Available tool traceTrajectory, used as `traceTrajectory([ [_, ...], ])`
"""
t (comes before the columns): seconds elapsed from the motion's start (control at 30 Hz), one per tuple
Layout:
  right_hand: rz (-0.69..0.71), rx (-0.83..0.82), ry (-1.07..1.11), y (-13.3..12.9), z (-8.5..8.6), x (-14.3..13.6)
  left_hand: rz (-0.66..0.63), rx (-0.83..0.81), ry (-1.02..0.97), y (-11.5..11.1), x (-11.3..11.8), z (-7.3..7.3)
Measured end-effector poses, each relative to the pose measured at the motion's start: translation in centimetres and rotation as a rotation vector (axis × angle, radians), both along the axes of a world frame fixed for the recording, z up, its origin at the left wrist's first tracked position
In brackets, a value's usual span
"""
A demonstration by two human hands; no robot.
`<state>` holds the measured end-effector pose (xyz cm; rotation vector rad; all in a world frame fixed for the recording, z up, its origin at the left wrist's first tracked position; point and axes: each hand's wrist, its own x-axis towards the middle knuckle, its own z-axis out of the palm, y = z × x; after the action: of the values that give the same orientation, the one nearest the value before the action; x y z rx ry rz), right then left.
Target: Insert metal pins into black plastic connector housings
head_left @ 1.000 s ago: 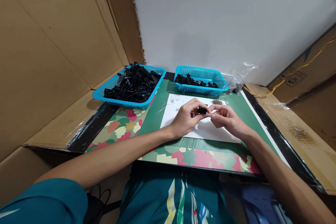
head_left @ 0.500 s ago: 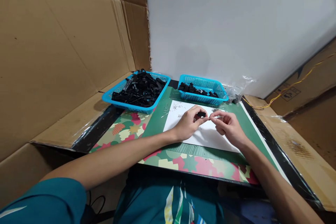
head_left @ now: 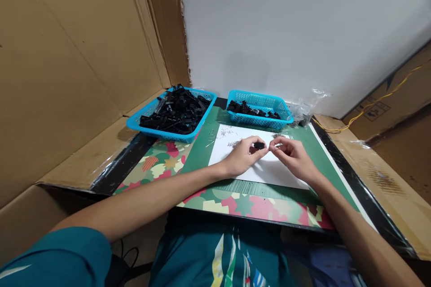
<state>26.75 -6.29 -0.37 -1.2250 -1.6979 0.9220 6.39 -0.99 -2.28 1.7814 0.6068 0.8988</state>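
A small black part [head_left: 259, 145] is held between the thumb and fingers of my left hand [head_left: 243, 157], above the white sheet. My right hand [head_left: 292, 156] is closed in a pinch, its fingertips touching or nearly touching my left fingertips; whatever it pinches is too small to make out. Small dark bits [head_left: 233, 144] lie in little piles on the white sheet [head_left: 222, 154], to the left of and behind my hands.
A blue basket [head_left: 161, 134] heaped with black parts stands at the left back. Another blue basket [head_left: 259, 121] with fewer parts is behind my hands, beside a clear plastic bag [head_left: 305, 110]. Cardboard panels [head_left: 84, 54] flank the table, and a yellow cable [head_left: 380, 102] runs at the right.
My right fingers have drawn closer together at the pinch. The whole view has shifted slightly, while my left hand keeps hold of the black part.
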Motion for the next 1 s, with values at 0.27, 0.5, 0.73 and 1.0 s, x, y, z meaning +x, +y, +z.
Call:
traceTrajectory([
  [0.27,-0.008,0.076,-0.094,0.3,0.2,0.5,0.007,0.045,0.032,0.1,0.1,0.0],
  [0.5,-0.184,0.016,-0.179,1.3,-0.5,2.8,0.086,0.160,0.275,0.2,-0.2,0.2],
  [0.73,-0.250,-0.025,-0.288,1.7,-0.6,2.9,0.092,0.271,0.367,0.1,-0.3,0.2],
  [1.0,-0.209,0.134,-0.513,1.3,-1.2,2.1,0.081,0.315,0.368,0.0,0.1,-0.1],
])
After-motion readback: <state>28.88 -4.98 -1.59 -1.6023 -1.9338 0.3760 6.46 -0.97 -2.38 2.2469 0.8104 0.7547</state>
